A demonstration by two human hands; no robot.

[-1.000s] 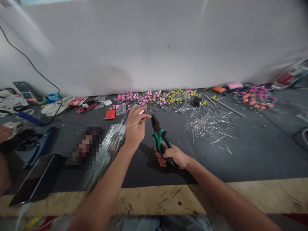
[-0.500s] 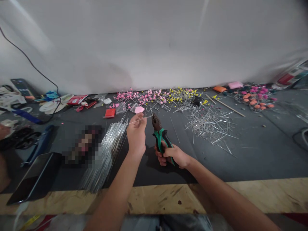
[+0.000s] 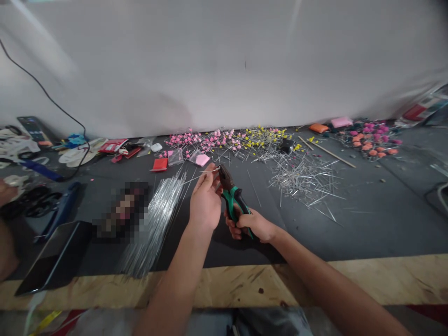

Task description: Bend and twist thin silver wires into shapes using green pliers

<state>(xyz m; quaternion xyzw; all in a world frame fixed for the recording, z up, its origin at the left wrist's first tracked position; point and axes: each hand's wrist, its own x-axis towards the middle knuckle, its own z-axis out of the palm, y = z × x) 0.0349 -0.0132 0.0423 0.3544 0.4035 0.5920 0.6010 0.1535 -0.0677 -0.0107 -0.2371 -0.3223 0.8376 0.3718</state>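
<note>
My right hand [image 3: 249, 224] is wrapped around the green-and-black handles of a pair of pliers [image 3: 231, 193], its dark jaws pointing up and away from me. Beside the jaws, my left hand [image 3: 206, 198] pinches a thin metal wire [image 3: 192, 178], whose end reaches the tip of the pliers. Whether the jaws bite on the wire is too small to tell. Left of my left hand lies a thick bundle of straight silvery wires [image 3: 159, 214]. To the right of the pliers spreads a loose heap of short wires [image 3: 304, 179].
Wire stems with pink heads [image 3: 210, 139] and yellow heads [image 3: 262, 137] line the wall. Orange and magenta ones [image 3: 374, 140] lie far right, near a wooden stick [image 3: 334, 154]. At left are a dark tablet-like device [image 3: 52, 259] and a blue tool [image 3: 61, 210]. Another person's hand [image 3: 7, 191] shows at the left edge.
My left hand has moved right and closer to the pliers, bringing its fingers beside the jaws. My right hand and the pliers have stayed nearly in place.
</note>
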